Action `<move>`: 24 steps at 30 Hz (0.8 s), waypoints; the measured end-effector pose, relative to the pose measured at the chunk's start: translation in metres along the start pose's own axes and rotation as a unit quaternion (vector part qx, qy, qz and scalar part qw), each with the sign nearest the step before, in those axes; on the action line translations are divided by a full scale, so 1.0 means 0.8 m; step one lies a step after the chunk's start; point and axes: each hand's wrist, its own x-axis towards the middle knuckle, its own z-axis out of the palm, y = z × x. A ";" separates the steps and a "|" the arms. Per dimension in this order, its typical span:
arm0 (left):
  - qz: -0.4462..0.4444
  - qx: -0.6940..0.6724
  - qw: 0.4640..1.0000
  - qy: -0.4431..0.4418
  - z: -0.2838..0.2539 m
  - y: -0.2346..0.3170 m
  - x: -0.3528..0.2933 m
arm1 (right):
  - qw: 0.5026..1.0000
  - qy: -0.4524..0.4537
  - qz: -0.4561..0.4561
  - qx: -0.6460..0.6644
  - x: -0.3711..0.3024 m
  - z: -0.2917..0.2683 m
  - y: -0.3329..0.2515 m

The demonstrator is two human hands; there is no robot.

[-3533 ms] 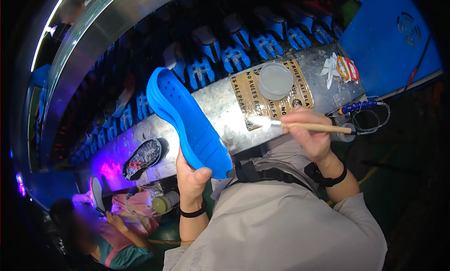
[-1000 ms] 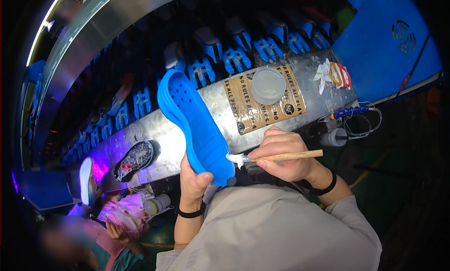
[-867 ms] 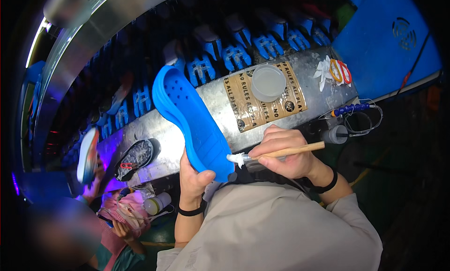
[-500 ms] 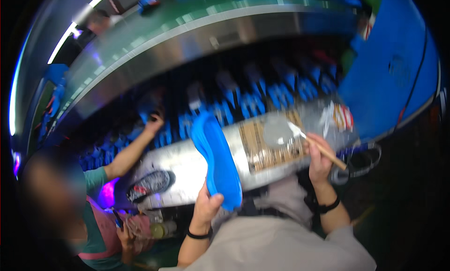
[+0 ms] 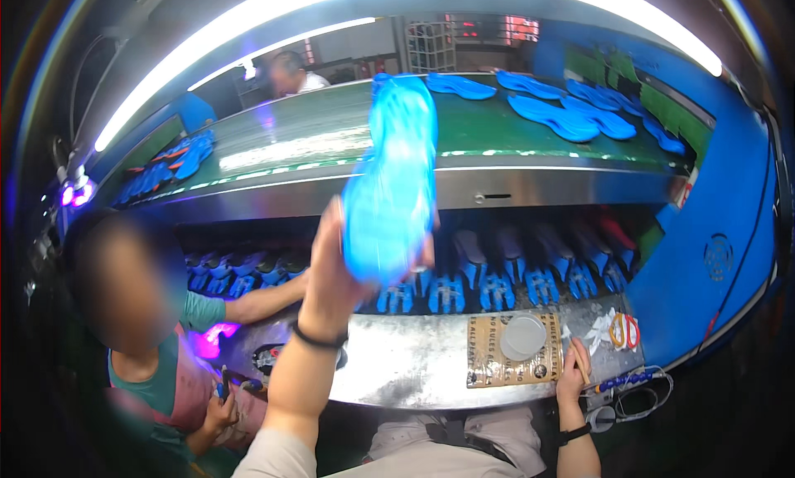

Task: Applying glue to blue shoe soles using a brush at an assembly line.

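Observation:
My left hand [image 5: 331, 259] is raised in front of the green belt, its fingers wrapped round the heel end of a blue shoe sole [image 5: 391, 176]. The sole stands nearly upright, and bright light washes out its middle. Low at the right, my right hand [image 5: 571, 377] is closed round the wooden handle of a brush [image 5: 583, 362]. The brush head lies by the right edge of a cardboard sheet [image 5: 483, 372]. On that sheet sits a round, pale, translucent dish [image 5: 523, 337].
Blue soles [image 5: 553, 119] lie on the green conveyor belt [image 5: 306, 130] behind. Below its metal edge, several blue clamp-like holders [image 5: 497, 292] stand in a row. A co-worker [image 5: 153, 370] is close on the left, beside a dark shoe [image 5: 267, 358]. A blue panel [image 5: 720, 196] rises at right.
My left hand has lifted the sole up and away from the metal table, turning it more upright. My right hand still holds the brush, lower in view. The whole view has tilted upward.

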 end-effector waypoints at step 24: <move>-0.320 0.715 0.175 0.597 -0.346 0.324 -0.092 | 1.000 -0.021 0.014 -0.011 -0.001 0.010 -0.021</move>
